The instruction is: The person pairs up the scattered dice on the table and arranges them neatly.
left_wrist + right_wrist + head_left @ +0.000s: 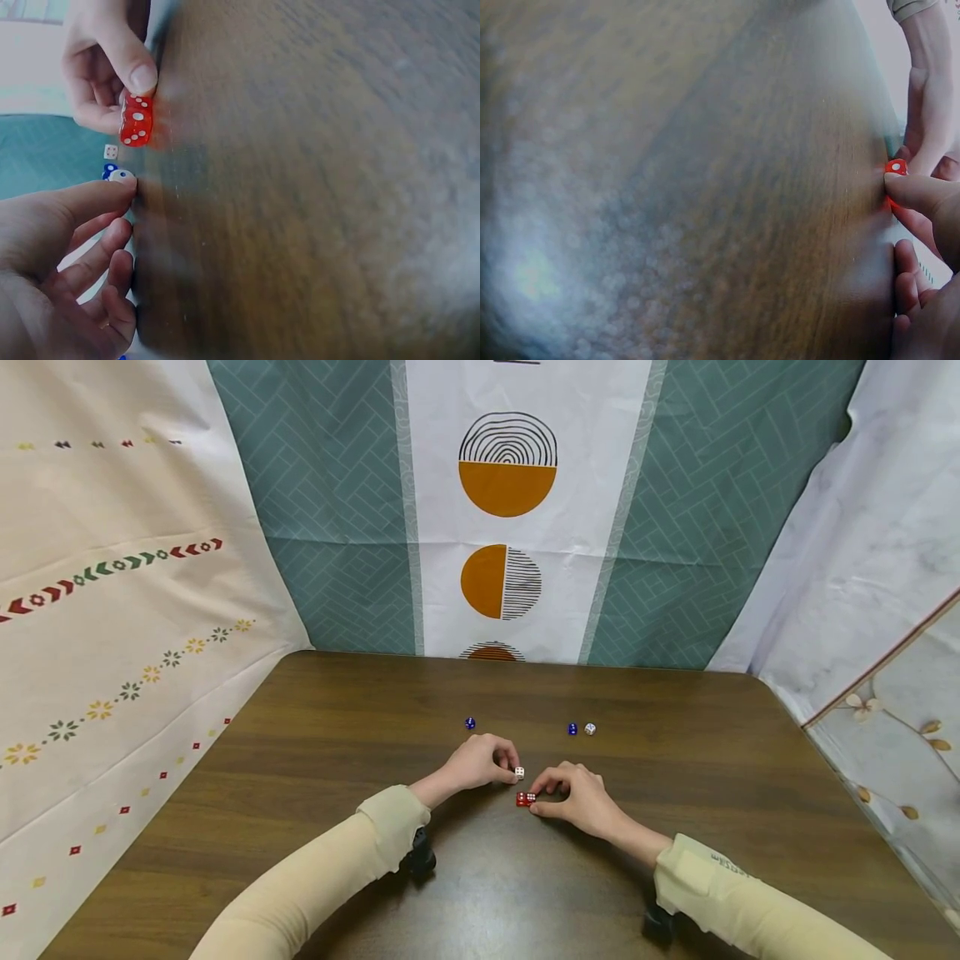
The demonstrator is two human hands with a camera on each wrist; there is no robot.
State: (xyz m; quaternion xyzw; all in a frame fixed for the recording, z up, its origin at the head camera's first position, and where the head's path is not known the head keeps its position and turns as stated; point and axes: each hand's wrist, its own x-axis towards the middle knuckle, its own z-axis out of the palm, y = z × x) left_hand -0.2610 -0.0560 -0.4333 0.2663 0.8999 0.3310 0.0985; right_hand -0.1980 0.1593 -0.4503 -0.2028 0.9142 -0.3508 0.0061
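Observation:
Two red dice sit side by side on the brown wooden table, touching each other. My right hand pinches the right one between thumb and fingers; in the right wrist view the thumb lies against a red die. Just behind the red pair, my left hand pinches a white die with thumb and forefinger. That white die shows at the left thumb's tip in the left wrist view, its lower part hidden. Red dice appear beyond it, under the right thumb.
Farther back lie a blue die on the left, and another blue die beside a white die on the right. Patterned cloth hangs behind the table's far edge, with more cloth along both sides.

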